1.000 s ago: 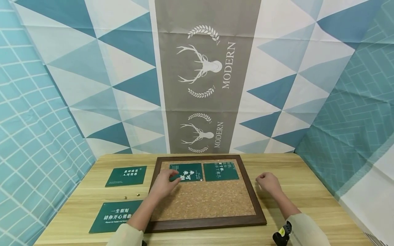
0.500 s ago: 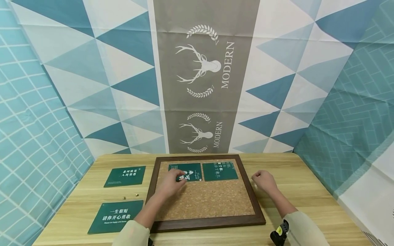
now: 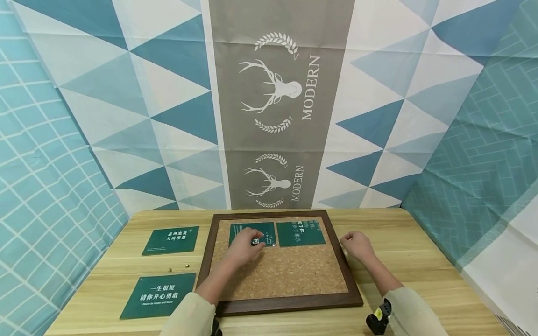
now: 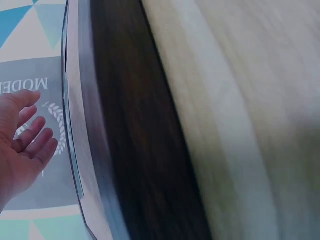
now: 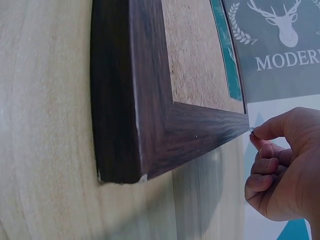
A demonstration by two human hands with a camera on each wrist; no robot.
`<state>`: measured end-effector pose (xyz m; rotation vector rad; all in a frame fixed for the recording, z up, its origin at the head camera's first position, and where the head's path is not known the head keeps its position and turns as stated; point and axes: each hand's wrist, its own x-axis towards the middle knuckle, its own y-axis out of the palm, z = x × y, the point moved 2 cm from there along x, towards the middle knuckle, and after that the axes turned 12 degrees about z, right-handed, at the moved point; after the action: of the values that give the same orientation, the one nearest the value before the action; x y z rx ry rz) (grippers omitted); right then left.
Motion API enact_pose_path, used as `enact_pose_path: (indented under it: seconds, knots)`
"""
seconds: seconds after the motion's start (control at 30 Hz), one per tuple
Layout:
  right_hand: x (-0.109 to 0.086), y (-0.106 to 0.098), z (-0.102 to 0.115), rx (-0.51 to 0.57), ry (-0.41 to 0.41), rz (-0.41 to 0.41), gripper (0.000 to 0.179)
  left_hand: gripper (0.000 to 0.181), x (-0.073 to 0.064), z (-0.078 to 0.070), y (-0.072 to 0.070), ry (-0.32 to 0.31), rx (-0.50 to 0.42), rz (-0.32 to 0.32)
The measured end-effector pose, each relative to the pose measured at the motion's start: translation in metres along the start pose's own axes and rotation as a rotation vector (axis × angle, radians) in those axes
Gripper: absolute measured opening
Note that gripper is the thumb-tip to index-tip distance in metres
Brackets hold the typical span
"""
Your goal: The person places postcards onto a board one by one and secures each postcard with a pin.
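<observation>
A cork board [image 3: 294, 273] in a dark brown wooden frame [image 5: 150, 95] lies on the table, with two green cards at its far side. My left hand [image 3: 245, 246] is over the left card [image 3: 267, 227] and covers part of its white lettering. In the left wrist view that hand's fingers [image 4: 34, 131] are loosely bent and hold nothing. Just right of the frame, my right hand [image 3: 356, 245] pinches a small shiny thumbtack [image 5: 251, 130] between thumb and forefinger, mostly hidden by the fingertips. The right card [image 3: 300, 234] lies beside the left one.
Two more green cards lie on the table left of the board, one farther [image 3: 170, 241] and one nearer [image 3: 157, 296]. Between them are small brass-coloured tacks [image 3: 187, 266]. A patterned cloth [image 3: 277, 116] rises behind the table [image 3: 412, 270].
My left hand has moved to the right across the left card. The right hand has shifted slightly left, closer to the frame's right edge. The cards stay where they were.
</observation>
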<state>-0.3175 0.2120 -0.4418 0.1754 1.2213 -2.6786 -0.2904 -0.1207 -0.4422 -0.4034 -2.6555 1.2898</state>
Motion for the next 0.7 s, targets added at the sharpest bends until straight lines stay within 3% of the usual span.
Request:
enact_pose_path:
  seconds: [0.3, 0.7]
  knots:
    - [0.002, 0.003, 0.007, 0.021, 0.003, -0.002, 0.026, 0.025, 0.008, -0.009, 0.005, 0.016, 0.014, 0.022]
    - [0.004, 0.007, 0.014, 0.031, -0.022, -0.003, 0.023, 0.023, 0.012, -0.013, 0.01, -0.016, 0.019, 0.043]
